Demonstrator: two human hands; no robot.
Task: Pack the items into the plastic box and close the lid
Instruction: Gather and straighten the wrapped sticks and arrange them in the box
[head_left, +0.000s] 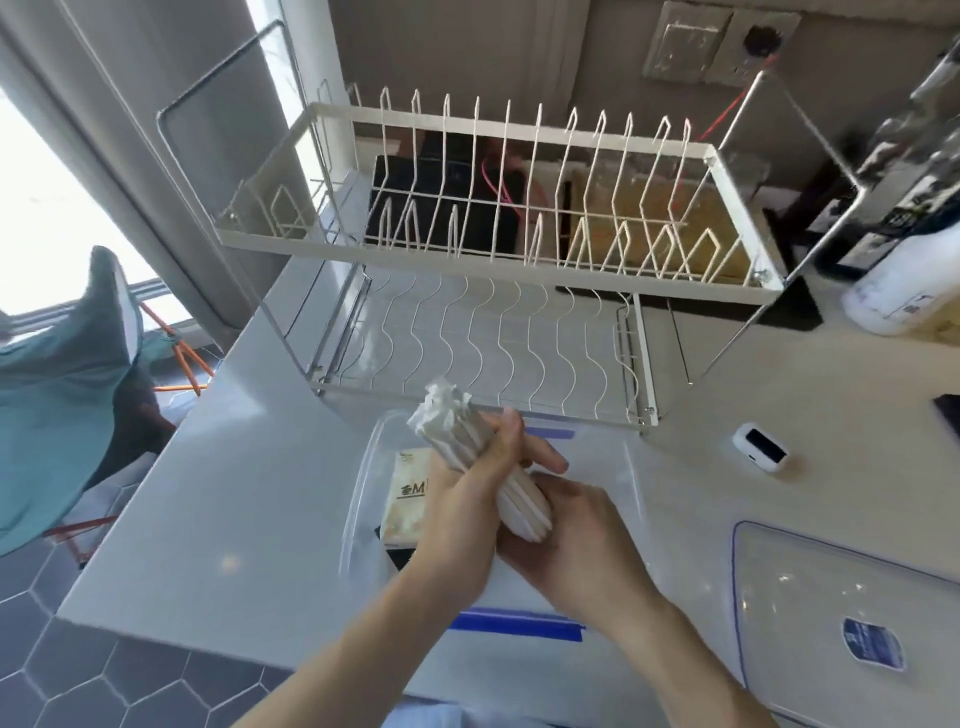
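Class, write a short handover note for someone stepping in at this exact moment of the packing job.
Left hand and right hand both grip a bundle of white wrapped sticks above the open plastic box.
Done: a tissue packet lies in the box, on something dark.
Left: put the bundle in, then fit the lid, which lies on the counter to the right, and close it.

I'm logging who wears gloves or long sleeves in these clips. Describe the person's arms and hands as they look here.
Both hands, left and right, are bare: no gloves, and no rings, watch or wristbands that show. Both forearms are uncovered down to the bottom edge of the picture, so no sleeves are in view. A strip of light blue cloth shows at the bottom edge between the arms, perhaps the person's clothing.
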